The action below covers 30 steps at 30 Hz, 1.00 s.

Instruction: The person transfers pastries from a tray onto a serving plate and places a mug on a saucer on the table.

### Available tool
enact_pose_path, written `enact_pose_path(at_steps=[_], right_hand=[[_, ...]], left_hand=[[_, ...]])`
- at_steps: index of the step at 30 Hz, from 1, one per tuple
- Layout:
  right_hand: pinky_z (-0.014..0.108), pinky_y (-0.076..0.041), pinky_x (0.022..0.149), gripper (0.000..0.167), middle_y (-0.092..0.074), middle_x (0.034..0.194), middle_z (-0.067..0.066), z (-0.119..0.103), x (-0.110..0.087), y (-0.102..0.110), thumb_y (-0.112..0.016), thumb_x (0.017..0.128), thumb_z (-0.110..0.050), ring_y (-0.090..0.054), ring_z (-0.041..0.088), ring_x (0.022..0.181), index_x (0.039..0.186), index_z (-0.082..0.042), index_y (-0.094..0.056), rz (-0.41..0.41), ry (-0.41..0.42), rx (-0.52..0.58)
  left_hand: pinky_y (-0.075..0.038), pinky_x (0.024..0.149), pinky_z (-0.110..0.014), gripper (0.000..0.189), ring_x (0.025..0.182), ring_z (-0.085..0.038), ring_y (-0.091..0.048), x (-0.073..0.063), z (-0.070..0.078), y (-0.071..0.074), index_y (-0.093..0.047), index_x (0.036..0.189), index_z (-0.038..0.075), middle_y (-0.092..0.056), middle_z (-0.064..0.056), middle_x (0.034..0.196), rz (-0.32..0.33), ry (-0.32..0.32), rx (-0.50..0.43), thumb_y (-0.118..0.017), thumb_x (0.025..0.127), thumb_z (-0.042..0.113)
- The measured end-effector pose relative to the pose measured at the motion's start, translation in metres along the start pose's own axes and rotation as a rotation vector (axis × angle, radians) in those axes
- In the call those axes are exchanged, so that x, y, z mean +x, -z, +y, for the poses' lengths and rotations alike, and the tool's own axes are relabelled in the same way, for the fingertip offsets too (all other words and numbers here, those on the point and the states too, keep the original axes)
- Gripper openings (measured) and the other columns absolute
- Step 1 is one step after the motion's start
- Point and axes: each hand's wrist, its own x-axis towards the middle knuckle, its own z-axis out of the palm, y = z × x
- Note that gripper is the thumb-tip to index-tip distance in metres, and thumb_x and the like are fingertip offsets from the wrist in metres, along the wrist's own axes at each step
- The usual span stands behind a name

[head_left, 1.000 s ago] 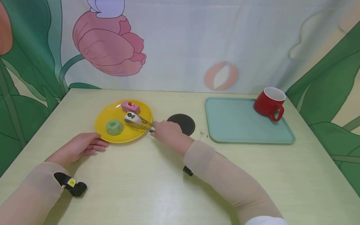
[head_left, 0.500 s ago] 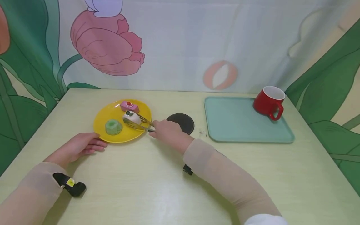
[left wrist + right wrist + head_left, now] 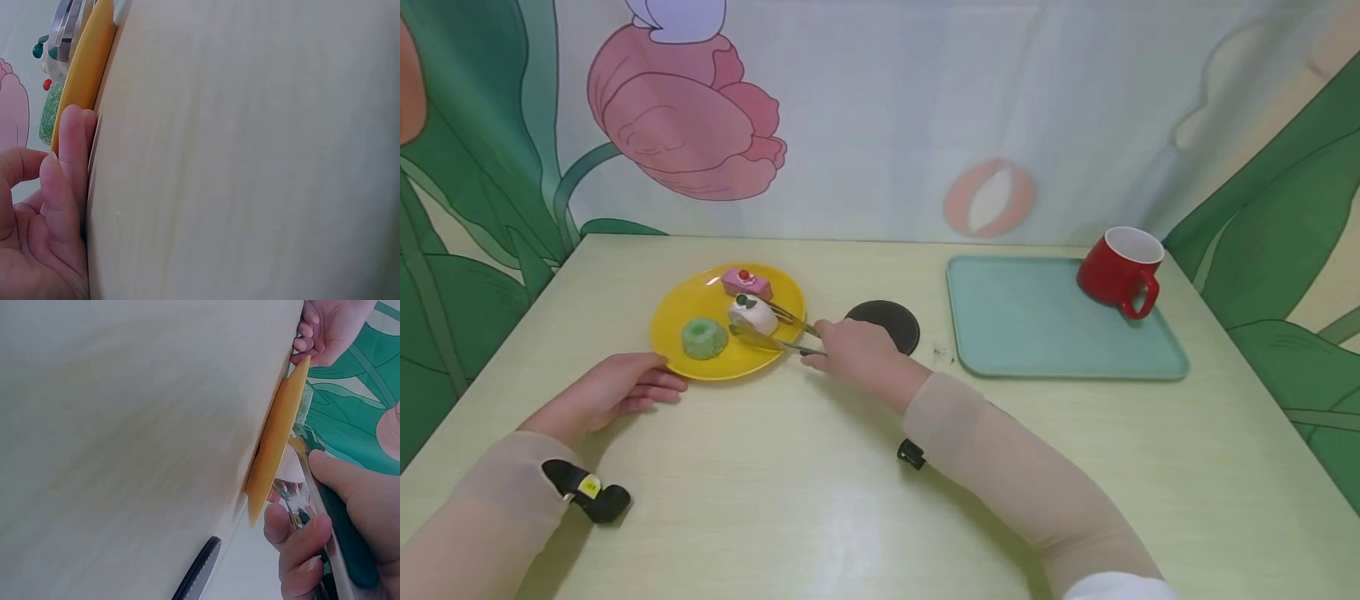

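My left hand (image 3: 625, 387) pinches the near-left rim of a yellow plate (image 3: 670, 312), thumb above and fingers beneath, as the left wrist view shows. Metal tongs (image 3: 758, 338) with dark green grips (image 3: 347, 534) are held in my right hand (image 3: 861, 354), thumb on one side and fingers on the other. Their arms stand spread to either side of a white cream cake roll (image 3: 752, 313) with dark green decoration on top, which rests on the plate. Behind it sits a pink cake slice (image 3: 747, 284) topped with a red cherry. A green ring-shaped dessert (image 3: 704, 338) lies nearer my left hand.
A round black coaster (image 3: 895, 321) lies just beyond my right hand. Farther right is a light teal tray (image 3: 1037, 333), where a red mug (image 3: 1116, 271) stands tilted at its back right corner. A printed curtain (image 3: 865, 125) hangs behind the table.
The tongs have spread apart around the cake roll, which now sits lower on the plate. My right hand has drawn back slightly to the right; the left keeps its hold on the rim.
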Motion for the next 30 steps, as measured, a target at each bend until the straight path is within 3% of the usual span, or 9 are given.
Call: enact_pose_path(at_steps=[6,18,30], right_hand=[[0.027,-0.043,0.048,0.046,-0.058,0.073,-0.001,0.005,-0.005,-0.001,-0.054,0.088,-0.052,-0.053,0.014,0.061,0.115,-0.015,-0.053,0.019,0.011,0.006],[0.028,-0.044,0.048,0.052,-0.058,0.076,-0.003,0.013,-0.015,0.003,-0.051,0.089,-0.054,-0.057,0.014,0.062,0.123,-0.015,-0.051,-0.003,0.009,0.047],[0.028,-0.042,0.048,0.050,-0.058,0.074,-0.002,0.018,-0.021,0.004,-0.051,0.089,-0.055,-0.054,0.015,0.060,0.119,-0.015,-0.053,0.013,0.022,0.050]], left_hand=[[-0.051,0.072,-0.021,0.052,0.085,-0.010,-0.066,0.002,-0.001,0.000,-0.035,0.135,-0.006,-0.069,0.004,0.094,-0.001,0.006,0.003,-0.030,0.101,0.034],[-0.051,0.072,-0.020,0.052,0.085,-0.010,-0.066,0.001,0.002,-0.002,-0.036,0.134,-0.006,-0.069,0.003,0.093,0.004,0.011,0.010,-0.031,0.101,0.034],[-0.051,0.073,-0.021,0.053,0.086,-0.010,-0.066,0.000,0.002,-0.001,-0.035,0.135,-0.006,-0.069,0.003,0.093,0.004,0.016,0.014,-0.031,0.101,0.034]])
